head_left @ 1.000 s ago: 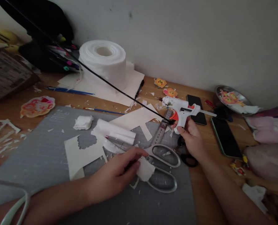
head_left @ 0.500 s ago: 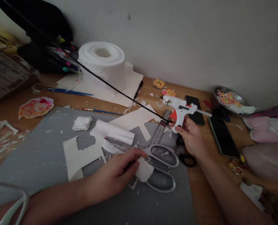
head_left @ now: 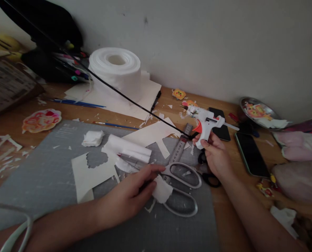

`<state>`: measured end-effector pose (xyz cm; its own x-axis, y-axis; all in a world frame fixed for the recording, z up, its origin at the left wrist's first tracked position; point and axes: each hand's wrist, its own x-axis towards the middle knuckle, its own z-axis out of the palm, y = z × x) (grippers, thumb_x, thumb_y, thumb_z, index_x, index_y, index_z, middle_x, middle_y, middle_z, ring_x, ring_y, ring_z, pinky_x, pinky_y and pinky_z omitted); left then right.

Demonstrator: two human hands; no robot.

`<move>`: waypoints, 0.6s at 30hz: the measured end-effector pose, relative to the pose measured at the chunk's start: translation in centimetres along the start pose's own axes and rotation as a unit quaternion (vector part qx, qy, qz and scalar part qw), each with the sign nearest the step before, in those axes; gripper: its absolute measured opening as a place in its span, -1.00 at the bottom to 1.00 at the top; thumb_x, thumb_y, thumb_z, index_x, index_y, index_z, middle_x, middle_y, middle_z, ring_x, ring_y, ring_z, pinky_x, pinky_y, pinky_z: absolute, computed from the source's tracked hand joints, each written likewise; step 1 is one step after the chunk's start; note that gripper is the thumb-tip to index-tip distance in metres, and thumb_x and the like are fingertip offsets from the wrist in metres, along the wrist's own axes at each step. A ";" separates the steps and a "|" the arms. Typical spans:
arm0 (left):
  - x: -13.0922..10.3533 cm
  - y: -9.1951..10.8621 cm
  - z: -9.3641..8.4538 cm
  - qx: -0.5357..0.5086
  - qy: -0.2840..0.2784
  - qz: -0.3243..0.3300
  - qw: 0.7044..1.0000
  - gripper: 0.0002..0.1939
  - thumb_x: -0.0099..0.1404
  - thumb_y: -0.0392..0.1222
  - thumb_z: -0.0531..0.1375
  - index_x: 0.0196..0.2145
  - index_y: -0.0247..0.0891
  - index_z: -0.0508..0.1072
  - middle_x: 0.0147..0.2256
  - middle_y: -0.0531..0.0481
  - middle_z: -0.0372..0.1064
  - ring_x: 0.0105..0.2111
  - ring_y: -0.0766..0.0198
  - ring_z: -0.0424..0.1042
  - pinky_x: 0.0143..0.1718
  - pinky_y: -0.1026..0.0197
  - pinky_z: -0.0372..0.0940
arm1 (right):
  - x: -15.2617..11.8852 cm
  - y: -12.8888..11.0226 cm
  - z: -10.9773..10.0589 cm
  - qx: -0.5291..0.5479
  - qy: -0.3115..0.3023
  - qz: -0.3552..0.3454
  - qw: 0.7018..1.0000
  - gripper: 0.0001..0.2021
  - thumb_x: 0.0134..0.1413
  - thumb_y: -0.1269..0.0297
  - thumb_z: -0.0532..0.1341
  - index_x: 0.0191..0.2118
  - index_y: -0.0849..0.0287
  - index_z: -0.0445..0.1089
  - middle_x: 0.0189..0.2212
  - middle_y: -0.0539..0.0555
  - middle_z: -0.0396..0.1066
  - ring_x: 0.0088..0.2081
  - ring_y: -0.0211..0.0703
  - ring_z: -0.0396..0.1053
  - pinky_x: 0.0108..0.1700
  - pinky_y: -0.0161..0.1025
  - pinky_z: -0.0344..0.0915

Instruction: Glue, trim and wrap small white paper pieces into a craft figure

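Observation:
A white hot glue gun (head_left: 205, 123) with an orange trigger is in my right hand (head_left: 218, 154), my fingers closed round its handle. Its nozzle points left, and a glue stick juts out at the back. My left hand (head_left: 134, 190) pinches the edge of a small folded white tissue-like piece (head_left: 163, 189). Under that piece lie large grey-handled scissors (head_left: 183, 205), partly covered by it and by my fingers. A steel ruler (head_left: 177, 150) rests just beyond them. Near my left hand are a rolled white sheet (head_left: 131, 147) and a white pad (head_left: 92, 138).
A grey cutting mat (head_left: 48, 168) spans the wooden desk and carries cut card (head_left: 83, 178). Behind stands a big white roll (head_left: 115, 75); a black cord (head_left: 119, 91) crosses the scene. At right are a phone (head_left: 251, 154), a metal bowl (head_left: 267, 120) and black-handled scissors (head_left: 210, 180).
The glue gun in my right hand has shifted slightly to the right. My left hand stays where it was, still on the white piece.

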<state>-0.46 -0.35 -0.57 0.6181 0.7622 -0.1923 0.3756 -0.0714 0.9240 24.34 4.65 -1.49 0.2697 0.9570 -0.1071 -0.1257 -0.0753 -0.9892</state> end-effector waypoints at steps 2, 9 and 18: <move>0.0 0.0 0.0 0.003 0.000 0.003 1.000 -0.67 0.29 -0.25 -0.10 0.02 -0.12 0.10 -0.33 0.06 0.31 -0.36 0.34 0.29 -0.36 0.34 0.21 | 0.0 0.0 -0.1 0.013 0.003 0.004 1.000 -0.78 -0.24 0.34 0.24 -0.33 0.10 0.32 -0.45 -0.06 0.38 -0.36 -0.20 0.38 -0.18 -0.18 0.29; 0.1 0.3 -0.1 0.007 -0.002 0.009 1.000 -0.63 0.29 -0.26 -0.10 0.06 -0.15 0.04 -0.35 0.06 0.32 -0.40 0.35 0.30 -0.38 0.37 0.21 | -0.1 0.5 -0.1 -0.077 0.000 -0.036 0.996 -0.77 -0.13 0.23 0.22 -0.27 0.12 0.30 -0.35 0.00 0.40 -0.30 -0.18 0.40 -0.17 -0.15 0.31; 0.1 0.2 -0.1 -0.015 0.020 0.020 1.000 -0.60 0.27 -0.29 -0.07 0.07 -0.13 0.08 -0.37 0.07 0.31 -0.40 0.37 0.27 -0.35 0.39 0.20 | -0.5 1.0 -0.2 -0.253 0.030 -0.158 0.954 -0.69 -0.01 0.23 0.15 -0.09 0.10 0.27 -0.10 0.11 0.28 -0.07 -0.11 0.27 0.02 -0.05 0.17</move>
<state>-0.41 -0.20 -0.34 0.6041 0.7840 -0.1426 0.3307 -0.0838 0.9400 24.31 4.02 -2.49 0.2738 0.9376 0.2142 0.4433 0.0746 -0.8932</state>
